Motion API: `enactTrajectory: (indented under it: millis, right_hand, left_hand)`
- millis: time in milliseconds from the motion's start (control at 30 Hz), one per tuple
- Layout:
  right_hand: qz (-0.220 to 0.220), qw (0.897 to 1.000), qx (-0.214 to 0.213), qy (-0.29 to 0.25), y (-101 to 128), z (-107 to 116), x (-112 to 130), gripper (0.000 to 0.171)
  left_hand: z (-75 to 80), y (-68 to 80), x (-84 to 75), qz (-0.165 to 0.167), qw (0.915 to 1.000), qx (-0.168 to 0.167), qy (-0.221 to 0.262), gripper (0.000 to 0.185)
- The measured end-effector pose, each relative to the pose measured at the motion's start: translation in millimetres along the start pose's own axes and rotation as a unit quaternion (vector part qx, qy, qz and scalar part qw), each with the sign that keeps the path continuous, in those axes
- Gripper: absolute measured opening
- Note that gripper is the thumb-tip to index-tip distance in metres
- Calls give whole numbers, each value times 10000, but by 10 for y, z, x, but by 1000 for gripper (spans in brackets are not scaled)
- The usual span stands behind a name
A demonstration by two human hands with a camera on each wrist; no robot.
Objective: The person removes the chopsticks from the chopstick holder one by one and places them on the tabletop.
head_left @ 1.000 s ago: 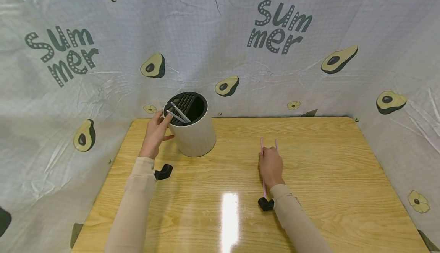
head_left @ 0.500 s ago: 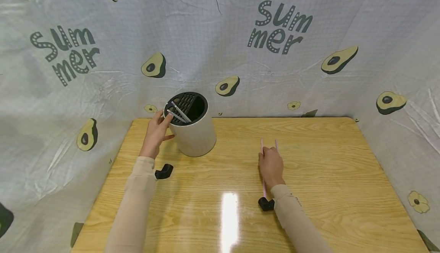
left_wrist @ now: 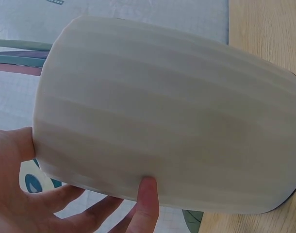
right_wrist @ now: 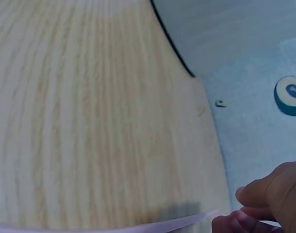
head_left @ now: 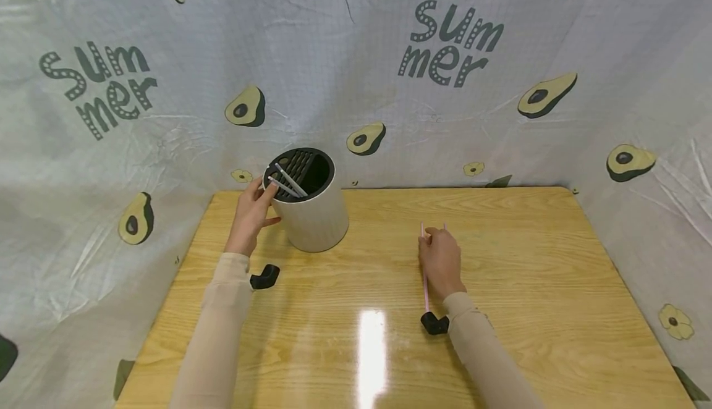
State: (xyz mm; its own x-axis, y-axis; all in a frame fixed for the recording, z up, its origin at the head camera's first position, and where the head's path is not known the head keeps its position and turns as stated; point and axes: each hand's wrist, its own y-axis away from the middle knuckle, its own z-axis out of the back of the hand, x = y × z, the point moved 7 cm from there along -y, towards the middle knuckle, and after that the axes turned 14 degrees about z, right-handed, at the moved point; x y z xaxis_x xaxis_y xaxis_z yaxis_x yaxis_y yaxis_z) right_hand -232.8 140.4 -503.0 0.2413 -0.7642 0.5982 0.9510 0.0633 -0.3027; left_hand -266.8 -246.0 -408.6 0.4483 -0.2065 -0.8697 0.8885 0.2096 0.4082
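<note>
A white cylindrical holder (head_left: 314, 217) with a black slotted insert (head_left: 305, 168) stands at the back left of the wooden table (head_left: 528, 285). Two grey sticks (head_left: 289, 181) lean in it. My left hand (head_left: 253, 211) grips the holder's left side, fingers at the rim and thumb on the wall. In the left wrist view the holder (left_wrist: 172, 121) fills the frame, with my left hand (left_wrist: 26, 194) beneath it. My right hand (head_left: 440, 257) lies mid-table, fingers curled over two thin pink sticks (head_left: 426, 288). The right wrist view shows a pale stick (right_wrist: 114, 225) by my fingertips (right_wrist: 254, 208).
Grey sheeting printed with avocados and "Summer" (head_left: 450, 44) hangs behind and at both sides of the table. Bare wood stretches to the right of my right hand and along the front, with a bright glare patch (head_left: 371, 347).
My right hand has shifted slightly away from me over the pink sticks. My left hand and the holder have stayed where they were.
</note>
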Motion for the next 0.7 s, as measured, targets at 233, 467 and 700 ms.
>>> enactTrajectory:
  millis: [233,467,700]
  right_hand:
    - [198,9985,-208,-469,-37,82,175,31]
    - [162,9879,-412,-1489,-81,114,302,29]
    - [491,9733,-421,-2203,-143,143,483,30]
  left_hand:
    - [-3,4,14,6,10000,-65,-13,63]
    - [-15,-1,20,-18,10000,-18,31,63]
    - [-1,14,15,-38,10000,-52,-10,64]
